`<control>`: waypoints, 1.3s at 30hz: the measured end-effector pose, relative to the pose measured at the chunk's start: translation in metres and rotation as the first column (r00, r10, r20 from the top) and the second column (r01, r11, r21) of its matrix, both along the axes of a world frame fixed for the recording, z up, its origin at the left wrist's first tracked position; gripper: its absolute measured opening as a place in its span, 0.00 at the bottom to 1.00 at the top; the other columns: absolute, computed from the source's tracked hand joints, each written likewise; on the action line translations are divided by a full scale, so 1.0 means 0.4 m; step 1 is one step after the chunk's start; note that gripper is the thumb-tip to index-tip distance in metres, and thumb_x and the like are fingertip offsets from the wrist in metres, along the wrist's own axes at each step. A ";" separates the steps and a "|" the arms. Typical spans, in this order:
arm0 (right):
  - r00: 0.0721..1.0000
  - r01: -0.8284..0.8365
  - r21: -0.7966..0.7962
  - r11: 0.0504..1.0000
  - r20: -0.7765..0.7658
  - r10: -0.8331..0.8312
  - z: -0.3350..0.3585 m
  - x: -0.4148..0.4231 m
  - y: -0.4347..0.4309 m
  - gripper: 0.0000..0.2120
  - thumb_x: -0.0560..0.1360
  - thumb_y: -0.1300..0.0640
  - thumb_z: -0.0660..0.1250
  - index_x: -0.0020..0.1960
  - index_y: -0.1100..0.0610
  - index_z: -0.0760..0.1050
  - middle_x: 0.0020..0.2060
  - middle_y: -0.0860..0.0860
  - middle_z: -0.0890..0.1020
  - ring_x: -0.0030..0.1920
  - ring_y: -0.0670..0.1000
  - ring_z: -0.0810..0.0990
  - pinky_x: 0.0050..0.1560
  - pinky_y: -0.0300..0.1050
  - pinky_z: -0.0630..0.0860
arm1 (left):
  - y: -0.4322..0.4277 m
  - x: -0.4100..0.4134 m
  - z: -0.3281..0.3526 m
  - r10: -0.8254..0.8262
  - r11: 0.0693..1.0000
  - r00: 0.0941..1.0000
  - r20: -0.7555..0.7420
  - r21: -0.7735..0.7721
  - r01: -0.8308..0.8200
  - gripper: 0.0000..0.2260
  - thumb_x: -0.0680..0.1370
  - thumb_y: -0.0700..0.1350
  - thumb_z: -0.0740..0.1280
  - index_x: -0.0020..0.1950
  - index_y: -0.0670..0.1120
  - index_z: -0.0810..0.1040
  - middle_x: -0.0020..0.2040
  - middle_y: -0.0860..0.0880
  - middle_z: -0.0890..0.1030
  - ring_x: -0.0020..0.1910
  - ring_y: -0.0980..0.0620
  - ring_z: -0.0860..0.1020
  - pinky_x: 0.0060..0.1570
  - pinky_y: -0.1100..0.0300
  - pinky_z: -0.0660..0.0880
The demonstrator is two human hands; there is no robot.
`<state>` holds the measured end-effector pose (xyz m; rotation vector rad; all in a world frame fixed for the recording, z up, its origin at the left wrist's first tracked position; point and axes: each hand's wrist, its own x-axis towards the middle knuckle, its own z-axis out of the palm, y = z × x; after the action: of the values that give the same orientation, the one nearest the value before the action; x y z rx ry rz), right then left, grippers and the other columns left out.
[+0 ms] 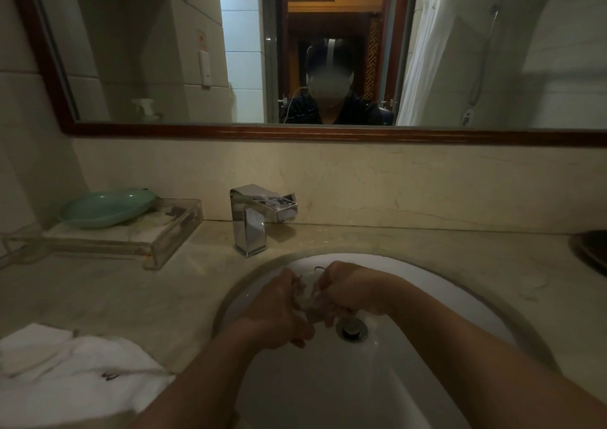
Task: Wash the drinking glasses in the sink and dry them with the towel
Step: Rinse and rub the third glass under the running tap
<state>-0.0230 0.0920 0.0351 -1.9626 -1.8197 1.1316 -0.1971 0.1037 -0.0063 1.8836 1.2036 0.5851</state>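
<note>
A clear drinking glass (308, 297) lies on its side between my two hands, low over the white sink (410, 280), just left of the drain (352, 327). My left hand (279, 313) grips it from the left, fingers curled under it. My right hand (348, 290) grips it from the right, and most of the glass is hidden by my fingers. A white folded towel (65, 372) lies on the counter at the front left.
A chrome tap (253, 218) stands behind the sink. At the back left a clear tray (164, 241) carries a green dish (105, 207). A dark object (591, 248) sits at the right edge. A mirror (164, 51) hangs above the marble counter (131, 290).
</note>
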 end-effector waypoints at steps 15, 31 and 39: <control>0.996 0.090 -0.113 0.989 0.006 -0.090 0.003 0.003 0.000 0.13 0.71 0.65 0.68 0.54 0.68 0.83 0.41 0.59 0.81 0.37 0.53 0.74 0.39 0.45 0.73 | 0.004 -0.001 -0.001 -0.005 0.993 0.995 -0.098 0.116 0.017 0.26 0.66 0.38 0.81 0.60 0.48 0.76 0.54 0.48 0.80 0.42 0.50 0.84 0.34 0.57 0.83; 0.994 0.103 -0.107 0.989 -0.035 -0.107 0.001 -0.016 -0.003 0.09 0.74 0.62 0.67 0.47 0.64 0.85 0.39 0.60 0.85 0.27 0.49 0.72 0.28 0.39 0.70 | 0.007 -0.007 -0.011 0.045 0.984 0.987 -0.155 0.175 -0.017 0.26 0.66 0.44 0.81 0.57 0.52 0.70 0.52 0.56 0.75 0.52 0.54 0.76 0.38 0.67 0.68; 0.989 0.107 -0.164 0.981 -0.079 -0.121 -0.026 -0.005 0.011 0.10 0.73 0.59 0.71 0.49 0.65 0.85 0.40 0.57 0.84 0.26 0.48 0.69 0.30 0.42 0.67 | 0.025 -0.008 -0.025 -0.019 0.996 0.994 -0.103 0.081 0.027 0.22 0.66 0.40 0.80 0.50 0.53 0.70 0.49 0.50 0.80 0.44 0.50 0.80 0.37 0.57 0.78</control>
<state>-0.0249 0.0963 0.0245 -2.0386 -1.5946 1.3410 -0.2004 0.1138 -0.0165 2.0158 1.2384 0.5388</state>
